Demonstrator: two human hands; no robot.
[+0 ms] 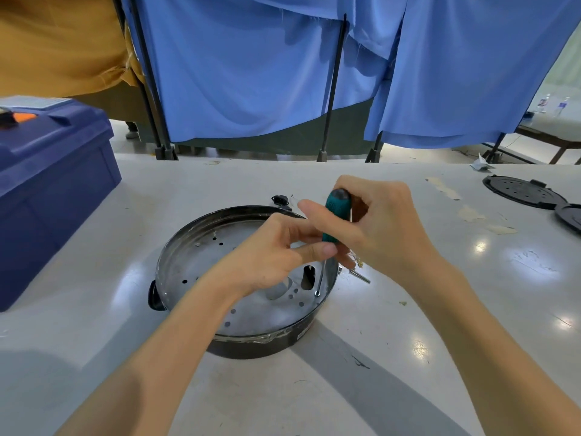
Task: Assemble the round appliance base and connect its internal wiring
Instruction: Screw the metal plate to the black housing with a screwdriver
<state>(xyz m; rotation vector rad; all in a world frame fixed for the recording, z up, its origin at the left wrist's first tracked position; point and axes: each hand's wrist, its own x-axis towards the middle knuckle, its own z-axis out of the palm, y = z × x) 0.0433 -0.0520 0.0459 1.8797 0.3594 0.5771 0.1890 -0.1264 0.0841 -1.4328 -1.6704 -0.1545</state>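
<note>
The round appliance base point(201, 262), a black shell with a silvery perforated metal plate inside, lies on the white table in front of me. A screwdriver point(335, 212) with a teal handle stands nearly upright over it, its shaft tip resting on a screw point(317, 292) at the plate's right inner edge. My right hand point(380, 225) grips the handle from the right. My left hand point(276, 256) reaches across the base and pinches the lower end of the handle with thumb and fingers. A small black socket part point(279, 200) lies just behind the base.
A big dark blue plastic box point(53, 190) stands at the left. Two black round lids point(522, 191) lie at the far right edge. A small metal piece with wire ends point(360, 275) lies right of the base. Blue curtains on black stands close off the back.
</note>
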